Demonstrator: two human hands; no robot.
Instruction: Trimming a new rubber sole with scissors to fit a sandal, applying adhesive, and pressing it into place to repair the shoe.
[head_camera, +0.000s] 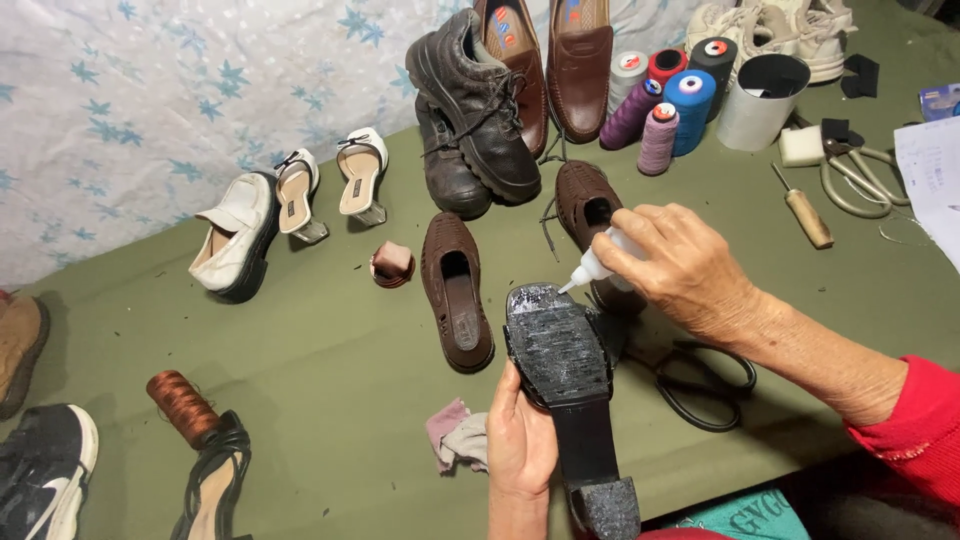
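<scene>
Head view: left hand (520, 440) wraps a black heeled shoe (565, 395) from the side, sole up, heel toward the person — grip clenched on the shoe's waist, held just above the green table (330, 370). Right hand (680, 262) pinches a small white glue bottle (603, 262), grip grasping it, nozzle tip touching the top edge of the shiny black sole. Red sleeve (905, 420) on the right arm. Beside the shoe, left: a brown woven shoe (455, 290); its mate (585, 200) sits behind the bottle. Black scissors (700, 385) lie under the right wrist, crumpled rag (455, 435) just left of the left hand. Far back — thread spools (665, 100), brown and black leather shoes (500, 90), white heeled sandals (330, 185). Copper thread spool (182, 405) near left.
</scene>
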